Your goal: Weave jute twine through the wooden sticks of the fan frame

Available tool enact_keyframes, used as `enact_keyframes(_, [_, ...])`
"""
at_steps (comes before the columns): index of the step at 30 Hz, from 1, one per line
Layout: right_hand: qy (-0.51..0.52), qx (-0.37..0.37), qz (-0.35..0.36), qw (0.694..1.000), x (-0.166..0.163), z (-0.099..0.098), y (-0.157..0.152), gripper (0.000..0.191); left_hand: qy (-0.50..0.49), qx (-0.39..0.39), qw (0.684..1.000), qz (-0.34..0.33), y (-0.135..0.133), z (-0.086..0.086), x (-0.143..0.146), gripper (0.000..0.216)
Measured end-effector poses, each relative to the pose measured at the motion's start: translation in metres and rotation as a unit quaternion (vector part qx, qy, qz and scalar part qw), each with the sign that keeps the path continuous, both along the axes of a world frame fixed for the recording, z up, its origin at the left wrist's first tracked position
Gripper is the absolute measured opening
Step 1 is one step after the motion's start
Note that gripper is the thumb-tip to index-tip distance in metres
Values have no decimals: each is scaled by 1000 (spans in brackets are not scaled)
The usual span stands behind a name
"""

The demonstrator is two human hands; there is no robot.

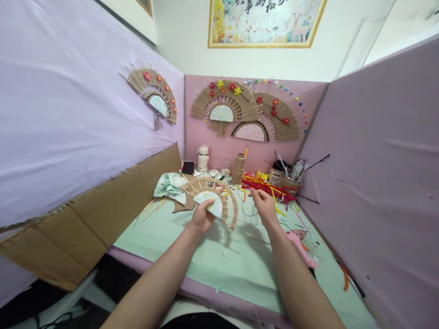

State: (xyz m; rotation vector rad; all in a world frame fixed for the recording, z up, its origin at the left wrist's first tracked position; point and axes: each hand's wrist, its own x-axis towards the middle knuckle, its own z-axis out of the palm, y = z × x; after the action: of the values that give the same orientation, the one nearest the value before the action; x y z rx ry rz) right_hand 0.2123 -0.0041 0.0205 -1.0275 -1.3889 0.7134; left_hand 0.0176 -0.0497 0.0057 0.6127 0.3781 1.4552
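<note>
My left hand is closed on a half-made woven fan, gripping its pale patterned paper centre with the twine-wrapped arc of thin sticks standing up above the green table mat. My right hand is raised just right of the fan, fingers pinched together; what they hold is too thin to name, perhaps a strand of twine running to the fan. Loose sticks fan out below and to the left of the piece.
Red and yellow pipe cleaners lie behind my right hand. A pink glue gun lies at the right. Twine spool, tool cups, white jar, phone at the back. Finished fans hang on the partition walls. Cardboard lines the left.
</note>
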Motion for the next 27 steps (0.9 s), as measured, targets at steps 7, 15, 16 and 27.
enact_keyframes(7, [2,13,47,999,-2,0,-2,38,-14,-79,993,84,2,-5,2,21])
enact_keyframes(15, [-20,-84,180,980,-8,-5,-2,46,-50,-86,990,104,1,1,1,17])
enact_keyframes(16, [-17,-87,186,979,-9,-5,-3,45,-49,-87,989,107,1,1,1,18])
enact_keyframes(27, [26,-94,213,972,-6,-12,-1,33,26,-42,999,18,-5,2,2,30])
